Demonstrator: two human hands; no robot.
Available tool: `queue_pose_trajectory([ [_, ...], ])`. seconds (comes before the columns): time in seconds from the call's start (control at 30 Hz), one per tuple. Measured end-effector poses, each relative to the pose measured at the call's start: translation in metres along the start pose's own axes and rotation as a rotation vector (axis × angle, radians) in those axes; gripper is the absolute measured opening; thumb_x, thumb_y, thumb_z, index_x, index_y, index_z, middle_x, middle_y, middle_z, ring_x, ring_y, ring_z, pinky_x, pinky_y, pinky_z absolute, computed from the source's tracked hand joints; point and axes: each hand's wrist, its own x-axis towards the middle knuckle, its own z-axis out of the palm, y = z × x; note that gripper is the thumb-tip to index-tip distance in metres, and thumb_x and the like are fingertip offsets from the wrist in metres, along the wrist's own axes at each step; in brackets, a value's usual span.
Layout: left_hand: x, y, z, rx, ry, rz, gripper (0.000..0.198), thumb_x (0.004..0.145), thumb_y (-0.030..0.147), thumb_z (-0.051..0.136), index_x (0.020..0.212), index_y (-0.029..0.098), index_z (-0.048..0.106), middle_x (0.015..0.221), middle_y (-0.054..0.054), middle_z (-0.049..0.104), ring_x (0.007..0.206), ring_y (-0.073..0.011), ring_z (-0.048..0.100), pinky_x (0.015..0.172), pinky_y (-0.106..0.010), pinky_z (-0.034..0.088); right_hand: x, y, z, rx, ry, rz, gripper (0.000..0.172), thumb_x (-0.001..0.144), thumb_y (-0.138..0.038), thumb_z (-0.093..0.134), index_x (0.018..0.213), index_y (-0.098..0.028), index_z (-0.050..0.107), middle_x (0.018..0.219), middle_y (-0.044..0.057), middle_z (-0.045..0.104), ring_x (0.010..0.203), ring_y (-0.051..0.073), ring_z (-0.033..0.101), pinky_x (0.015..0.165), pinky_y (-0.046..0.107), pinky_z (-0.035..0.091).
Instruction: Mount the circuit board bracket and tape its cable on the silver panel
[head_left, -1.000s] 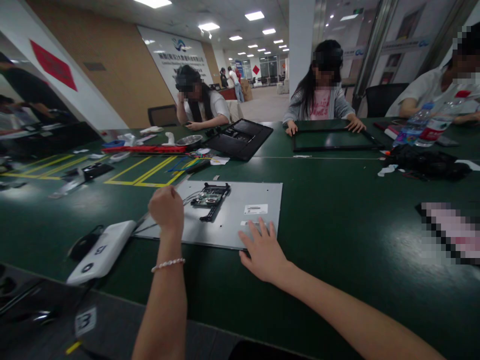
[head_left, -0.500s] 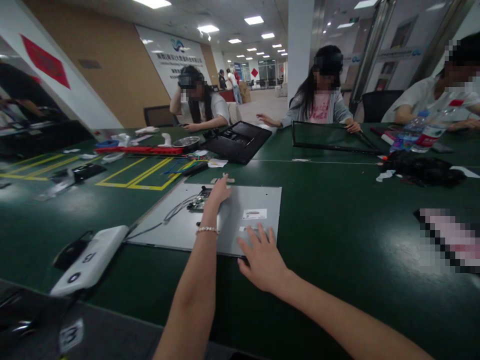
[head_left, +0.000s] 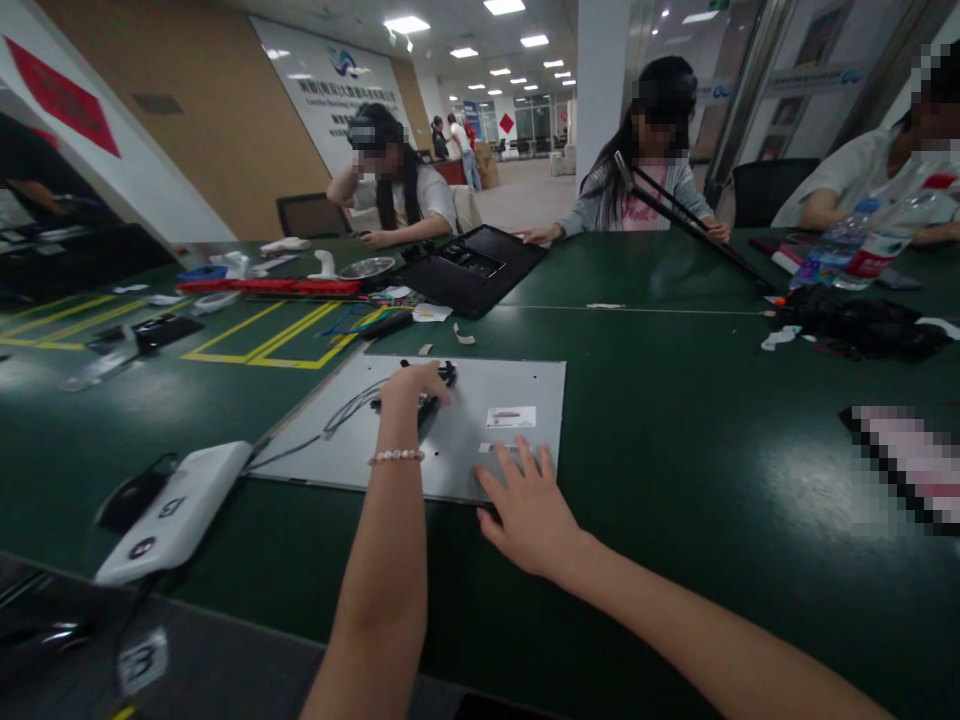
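Note:
A flat silver metal panel (head_left: 457, 475), like the back of a display, lies on the green table in front of me. My left hand (head_left: 414, 388) reaches over its upper middle, fingers bent down around a small circuit board (head_left: 427, 412). Most of that board is hidden under the hand, and it looks tilted off the panel. Thin grey cables (head_left: 349, 412) run from it towards the panel's lower left corner. Near the lower right edge my right hand (head_left: 529, 512) lies with fingers spread on the panel, close to a white label (head_left: 511, 417).
Tape scraps (head_left: 465, 337) lie beyond the panel. To the left is a white power bank (head_left: 180, 512). Farther off are a black plastic cover (head_left: 476, 268), a red strip (head_left: 270, 286) and bottles (head_left: 874, 250). Across the table, one person holds a thin black frame (head_left: 694, 225).
My left hand has come back from the tape at the panel's far edge onto the circuit board. My right hand stays put. The person opposite has raised the black frame.

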Motion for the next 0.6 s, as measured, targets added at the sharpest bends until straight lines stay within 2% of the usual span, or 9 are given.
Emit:
queue_pose_trajectory([
  [0.07, -0.004, 0.003, -0.002, 0.045, -0.141, -0.105, 0.072, 0.056, 0.031, 0.083, 0.124, 0.022, 0.06, 0.127, -0.022, 0.059, 0.105, -0.0453, 0.059, 0.079, -0.065, 0.046, 0.0, 0.0, 0.0, 0.0, -0.006, 0.005, 0.052, 0.096, -0.046, 0.035, 0.141, -0.023, 0.045, 0.155, 0.014, 0.031, 0.144, 0.039, 0.017, 0.113, 0.062, 0.011],
  [0.2, -0.014, 0.008, -0.006, 0.042, -0.097, -0.214, 0.063, 0.06, 0.024, 0.078, 0.121, 0.021, 0.061, 0.131, -0.022, 0.057, 0.112, -0.0492, 0.055, 0.08, -0.073, 0.04, 0.001, 0.0, 0.002, -0.006, -0.008, 0.007, 0.052, 0.096, -0.047, 0.036, 0.141, -0.024, 0.045, 0.155, 0.014, 0.031, 0.144, 0.039, 0.018, 0.112, 0.063, 0.011],
  [0.33, -0.026, 0.013, -0.011, 0.033, -0.05, -0.247, 0.062, 0.062, 0.025, 0.074, 0.123, 0.02, 0.061, 0.133, -0.023, 0.055, 0.123, -0.0505, 0.045, 0.087, -0.076, 0.033, 0.001, -0.003, 0.002, -0.037, -0.016, 0.008, 0.052, 0.096, -0.046, 0.037, 0.143, -0.023, 0.044, 0.155, 0.016, 0.031, 0.143, 0.041, 0.019, 0.111, 0.063, 0.015],
  [0.43, -0.038, 0.018, -0.026, 0.028, -0.061, -0.212, 0.067, 0.06, 0.027, 0.076, 0.125, 0.023, 0.06, 0.136, -0.02, 0.053, 0.129, -0.051, 0.037, 0.092, -0.077, 0.028, 0.001, -0.009, -0.004, -0.107, -0.059, 0.022, 0.055, 0.097, -0.045, 0.037, 0.145, -0.019, 0.042, 0.154, 0.02, 0.03, 0.142, 0.042, 0.023, 0.111, 0.063, 0.015],
  [0.5, -0.045, 0.02, -0.04, -0.001, -0.046, -0.165, 0.064, 0.061, 0.031, 0.076, 0.123, 0.024, 0.062, 0.137, -0.019, 0.053, 0.128, -0.0507, 0.038, 0.095, -0.076, 0.025, 0.0, -0.014, -0.012, -0.169, -0.135, 0.028, 0.06, 0.095, -0.049, 0.039, 0.147, -0.017, 0.039, 0.154, 0.022, 0.03, 0.141, 0.043, 0.025, 0.111, 0.064, 0.009],
  [0.53, -0.049, 0.021, -0.046, -0.03, -0.026, -0.142, 0.059, 0.062, 0.033, 0.076, 0.119, 0.024, 0.064, 0.135, -0.018, 0.055, 0.127, -0.0502, 0.041, 0.097, -0.075, 0.024, 0.0, -0.016, -0.017, -0.199, -0.19, 0.023, 0.065, 0.094, -0.052, 0.041, 0.148, -0.016, 0.037, 0.154, 0.023, 0.03, 0.141, 0.043, 0.024, 0.112, 0.064, 0.005],
  [0.6, -0.055, 0.022, -0.057, -0.149, 0.102, -0.054, 0.048, 0.063, 0.037, 0.077, 0.108, 0.021, 0.07, 0.125, -0.019, 0.061, 0.12, -0.0499, 0.047, 0.098, -0.072, 0.026, -0.003, -0.02, -0.03, -0.248, -0.319, 0.01, 0.076, 0.089, -0.059, 0.046, 0.15, -0.015, 0.033, 0.154, 0.023, 0.028, 0.142, 0.043, 0.021, 0.113, 0.061, -0.002],
])
